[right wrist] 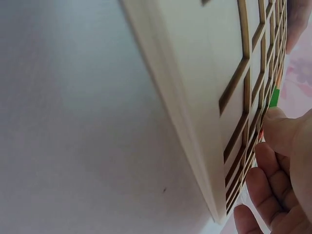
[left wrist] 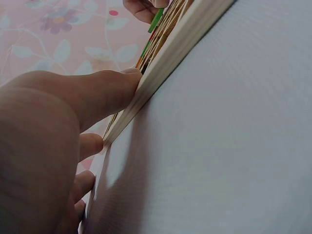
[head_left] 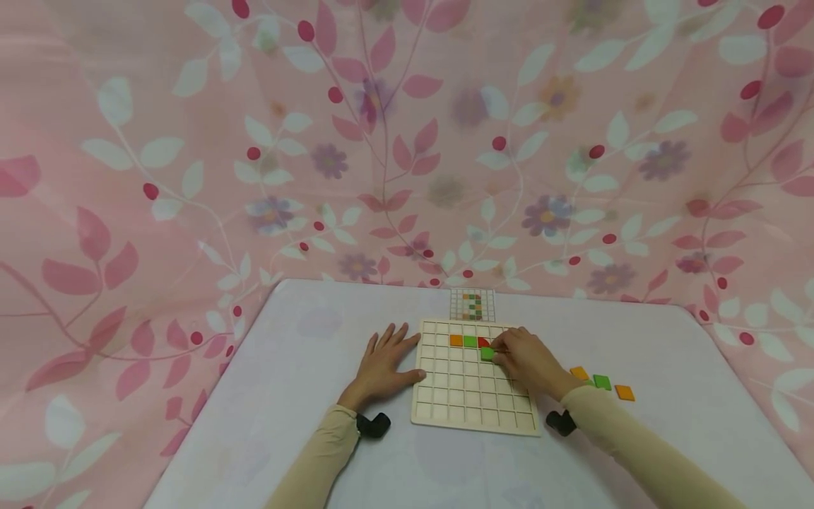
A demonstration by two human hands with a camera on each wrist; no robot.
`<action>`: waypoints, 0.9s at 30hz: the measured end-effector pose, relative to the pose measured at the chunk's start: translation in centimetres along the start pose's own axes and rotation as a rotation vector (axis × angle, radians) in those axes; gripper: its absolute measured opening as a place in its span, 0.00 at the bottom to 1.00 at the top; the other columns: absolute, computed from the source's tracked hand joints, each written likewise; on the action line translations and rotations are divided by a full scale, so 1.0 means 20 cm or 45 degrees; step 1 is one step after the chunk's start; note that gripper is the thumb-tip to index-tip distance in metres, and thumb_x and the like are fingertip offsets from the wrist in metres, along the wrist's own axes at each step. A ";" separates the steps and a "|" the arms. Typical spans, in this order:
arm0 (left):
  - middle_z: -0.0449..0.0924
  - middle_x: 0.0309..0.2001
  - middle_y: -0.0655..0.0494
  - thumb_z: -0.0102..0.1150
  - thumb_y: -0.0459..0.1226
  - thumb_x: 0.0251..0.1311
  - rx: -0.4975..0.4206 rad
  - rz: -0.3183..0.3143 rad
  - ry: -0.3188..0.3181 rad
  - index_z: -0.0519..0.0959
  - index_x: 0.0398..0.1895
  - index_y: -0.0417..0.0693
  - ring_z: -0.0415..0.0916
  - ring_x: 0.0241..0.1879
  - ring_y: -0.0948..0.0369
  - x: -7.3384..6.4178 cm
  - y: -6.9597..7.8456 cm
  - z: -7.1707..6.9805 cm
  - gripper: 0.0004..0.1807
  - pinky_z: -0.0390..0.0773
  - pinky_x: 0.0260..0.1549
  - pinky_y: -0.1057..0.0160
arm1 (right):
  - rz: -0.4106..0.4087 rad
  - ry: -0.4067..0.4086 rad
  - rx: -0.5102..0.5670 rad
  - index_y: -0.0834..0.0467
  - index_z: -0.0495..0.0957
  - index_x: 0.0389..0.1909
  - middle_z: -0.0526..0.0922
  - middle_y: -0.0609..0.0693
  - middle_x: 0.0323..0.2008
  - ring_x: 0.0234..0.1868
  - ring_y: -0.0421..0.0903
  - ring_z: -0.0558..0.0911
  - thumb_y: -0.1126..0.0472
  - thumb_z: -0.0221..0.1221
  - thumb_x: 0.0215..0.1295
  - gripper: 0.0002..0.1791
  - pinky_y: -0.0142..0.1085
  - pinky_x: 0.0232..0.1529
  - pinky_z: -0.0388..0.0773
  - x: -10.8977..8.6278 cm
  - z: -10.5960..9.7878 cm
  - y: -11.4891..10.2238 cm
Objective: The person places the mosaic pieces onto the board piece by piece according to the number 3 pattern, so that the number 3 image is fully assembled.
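A wooden grid board (head_left: 445,396) lies on the table. In one of its upper rows sit an orange tile (head_left: 456,341), a green tile (head_left: 470,341) and a red tile (head_left: 483,342), the last partly hidden by fingers. My right hand (head_left: 531,360) pinches another green tile (head_left: 487,354) just below the red one; whether it touches the board cannot be told. At the board's left edge my left hand (head_left: 384,364) lies with fingers spread, its thumb (left wrist: 114,87) and a fingertip touching the rim.
Behind the board lies a pattern card (head_left: 473,305) with a small coloured grid. Several loose tiles, among them a green one (head_left: 602,382) and an orange one (head_left: 625,392), lie right of the board beside the right forearm. A floral curtain (head_left: 407,141) hangs behind the table.
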State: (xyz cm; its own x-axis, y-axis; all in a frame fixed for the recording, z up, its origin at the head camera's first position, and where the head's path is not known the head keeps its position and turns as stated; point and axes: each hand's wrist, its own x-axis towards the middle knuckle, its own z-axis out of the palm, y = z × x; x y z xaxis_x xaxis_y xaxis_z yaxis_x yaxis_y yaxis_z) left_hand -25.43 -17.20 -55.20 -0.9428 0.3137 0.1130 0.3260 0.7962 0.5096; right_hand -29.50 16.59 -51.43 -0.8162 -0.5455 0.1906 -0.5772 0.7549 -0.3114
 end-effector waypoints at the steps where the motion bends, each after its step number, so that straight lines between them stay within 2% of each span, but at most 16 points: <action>1: 0.54 0.85 0.49 0.62 0.60 0.67 0.006 0.000 -0.002 0.67 0.82 0.56 0.42 0.87 0.44 0.00 0.00 0.00 0.43 0.40 0.81 0.32 | 0.003 -0.007 -0.001 0.59 0.83 0.49 0.87 0.51 0.46 0.48 0.50 0.81 0.59 0.69 0.71 0.11 0.51 0.54 0.81 0.00 0.00 0.00; 7: 0.54 0.85 0.48 0.63 0.60 0.67 -0.009 -0.004 -0.006 0.67 0.82 0.56 0.42 0.87 0.44 0.00 0.01 0.00 0.43 0.39 0.81 0.32 | 0.020 -0.055 -0.010 0.59 0.84 0.48 0.87 0.51 0.46 0.48 0.49 0.81 0.58 0.68 0.72 0.11 0.49 0.54 0.82 0.01 0.00 -0.02; 12: 0.54 0.85 0.48 0.63 0.60 0.66 -0.014 -0.007 0.004 0.67 0.81 0.55 0.42 0.86 0.43 0.00 0.01 0.00 0.43 0.39 0.81 0.32 | 0.052 -0.097 0.019 0.57 0.86 0.45 0.86 0.47 0.39 0.43 0.45 0.78 0.58 0.70 0.69 0.08 0.44 0.48 0.81 0.04 -0.02 -0.02; 19: 0.55 0.85 0.48 0.62 0.60 0.67 0.001 -0.004 -0.001 0.67 0.81 0.55 0.42 0.86 0.43 0.00 0.00 0.01 0.43 0.40 0.81 0.32 | 0.108 -0.167 0.174 0.55 0.87 0.40 0.85 0.43 0.36 0.38 0.40 0.76 0.61 0.71 0.67 0.04 0.37 0.43 0.79 0.07 -0.04 0.00; 24: 0.54 0.85 0.49 0.62 0.60 0.67 0.000 -0.011 -0.003 0.67 0.82 0.56 0.41 0.87 0.44 0.00 0.00 0.00 0.43 0.39 0.81 0.33 | 0.110 -0.182 0.307 0.56 0.86 0.38 0.86 0.45 0.36 0.36 0.39 0.79 0.64 0.71 0.66 0.04 0.33 0.40 0.80 0.07 -0.05 0.00; 27: 0.53 0.86 0.49 0.62 0.61 0.67 0.015 -0.012 -0.013 0.66 0.82 0.57 0.41 0.87 0.45 0.00 0.00 0.00 0.43 0.39 0.81 0.33 | 0.098 -0.176 0.334 0.56 0.86 0.37 0.87 0.45 0.35 0.35 0.38 0.79 0.65 0.71 0.65 0.03 0.32 0.39 0.80 0.08 -0.05 0.02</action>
State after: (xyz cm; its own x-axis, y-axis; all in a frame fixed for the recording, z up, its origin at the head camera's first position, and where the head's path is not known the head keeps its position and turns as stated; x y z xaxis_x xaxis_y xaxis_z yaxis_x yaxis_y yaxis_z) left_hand -25.45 -17.22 -55.13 -0.9450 0.3118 0.0993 0.3182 0.8052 0.5004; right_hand -30.99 16.33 -50.29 -0.8354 -0.5486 0.0342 -0.4730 0.6858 -0.5532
